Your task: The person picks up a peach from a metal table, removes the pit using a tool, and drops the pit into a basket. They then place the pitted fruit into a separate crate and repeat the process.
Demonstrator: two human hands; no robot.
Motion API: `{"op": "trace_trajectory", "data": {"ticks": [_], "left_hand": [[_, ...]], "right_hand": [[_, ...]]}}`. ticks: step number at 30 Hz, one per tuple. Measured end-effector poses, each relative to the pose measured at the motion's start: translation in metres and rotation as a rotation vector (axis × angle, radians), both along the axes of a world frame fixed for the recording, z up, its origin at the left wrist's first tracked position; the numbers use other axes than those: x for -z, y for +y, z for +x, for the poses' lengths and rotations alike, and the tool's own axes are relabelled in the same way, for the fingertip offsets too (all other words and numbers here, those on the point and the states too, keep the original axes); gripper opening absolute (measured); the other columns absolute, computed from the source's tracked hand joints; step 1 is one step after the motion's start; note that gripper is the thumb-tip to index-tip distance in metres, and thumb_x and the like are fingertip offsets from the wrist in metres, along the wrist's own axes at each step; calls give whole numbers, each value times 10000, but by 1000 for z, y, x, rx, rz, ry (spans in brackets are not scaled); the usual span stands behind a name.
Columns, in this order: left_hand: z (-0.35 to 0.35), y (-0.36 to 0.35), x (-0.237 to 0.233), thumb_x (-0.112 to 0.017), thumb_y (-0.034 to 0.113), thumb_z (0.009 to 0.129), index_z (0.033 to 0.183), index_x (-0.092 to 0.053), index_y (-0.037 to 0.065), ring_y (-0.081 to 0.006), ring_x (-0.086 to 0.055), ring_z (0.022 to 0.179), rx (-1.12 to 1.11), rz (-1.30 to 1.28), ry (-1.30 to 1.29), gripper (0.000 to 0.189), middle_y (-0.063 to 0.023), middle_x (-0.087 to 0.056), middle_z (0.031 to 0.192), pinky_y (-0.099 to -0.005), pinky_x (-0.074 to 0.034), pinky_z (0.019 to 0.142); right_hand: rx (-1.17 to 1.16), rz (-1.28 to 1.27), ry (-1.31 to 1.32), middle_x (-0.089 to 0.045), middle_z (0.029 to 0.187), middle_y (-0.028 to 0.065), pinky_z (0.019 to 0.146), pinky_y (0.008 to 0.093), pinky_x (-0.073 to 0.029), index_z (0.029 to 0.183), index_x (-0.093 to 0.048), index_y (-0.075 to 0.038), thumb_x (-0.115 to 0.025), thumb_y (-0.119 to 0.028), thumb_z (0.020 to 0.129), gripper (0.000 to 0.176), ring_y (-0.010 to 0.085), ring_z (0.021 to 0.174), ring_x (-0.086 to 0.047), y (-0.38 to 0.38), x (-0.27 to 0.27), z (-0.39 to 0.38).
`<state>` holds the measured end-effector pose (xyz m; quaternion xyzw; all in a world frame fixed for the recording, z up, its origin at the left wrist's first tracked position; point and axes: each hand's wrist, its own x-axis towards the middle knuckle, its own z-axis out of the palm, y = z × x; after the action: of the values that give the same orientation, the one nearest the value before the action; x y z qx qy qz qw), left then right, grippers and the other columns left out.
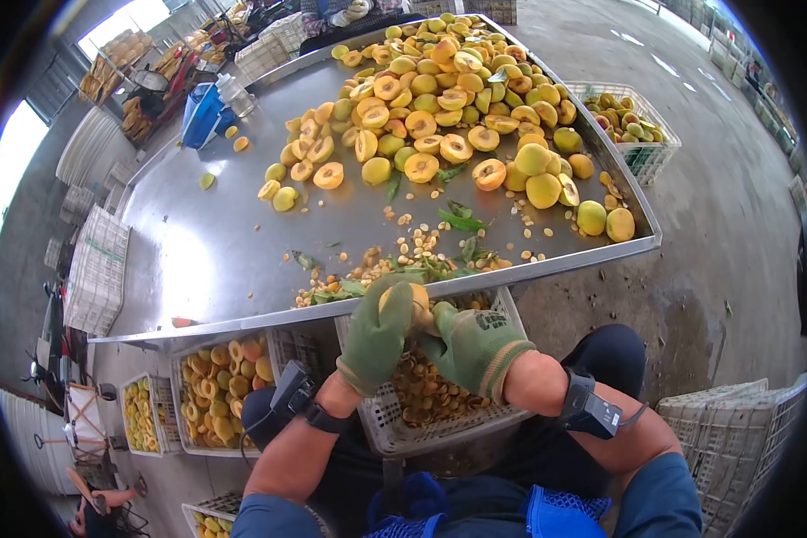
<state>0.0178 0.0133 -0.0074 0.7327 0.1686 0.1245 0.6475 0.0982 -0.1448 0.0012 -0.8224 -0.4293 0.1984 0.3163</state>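
Observation:
My left hand point(374, 338), in a green glove, is closed round a yellow peach half point(407, 299) above the table's front edge. Against it, my right hand point(475, 345), gloved too, has its fingers bent in at the fruit; whatever they pinch is too small to make out. Below both hands stands a white crate point(388, 429) with brown pits and scraps point(430, 394) in it. Just beyond the hands, pale kernels point(419, 240) and green leaves point(457, 218) lie on the metal table point(215, 242).
Halved and whole peaches point(426, 99) are heaped across the table's far part. A blue container point(203, 117) stands at its left edge. Crates of fruit point(220, 386) are on the floor at left, another crate point(646, 152) at right. Across the table, a person's gloved hands point(351, 13) show.

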Motion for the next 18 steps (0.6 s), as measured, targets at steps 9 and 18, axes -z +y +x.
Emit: {"op": "trace_trajectory", "data": {"ticks": [9,18], "left_hand": [[2,3,17,-535,276,1067,1209,-635,21,-118,-631,878,-7,241,-107,308,-60,-678,1036,-281,-535,791],[8,2,6,-542,229,1046,1200,-634,12,-139,-644,924,28,167,-4,281,-79,-681,1059,-296,-541,813]], "right_hand": [[-22,37,32,-701,898,199,706,520,-526,1098,-671,-103,-611,-294,962,242,428,811,-675,0,12,0],[11,-56,35,-718,959,216,799,515,-539,1091,-670,-59,-613,-364,960,337,420,887,-691,-3,-6,7]]}}
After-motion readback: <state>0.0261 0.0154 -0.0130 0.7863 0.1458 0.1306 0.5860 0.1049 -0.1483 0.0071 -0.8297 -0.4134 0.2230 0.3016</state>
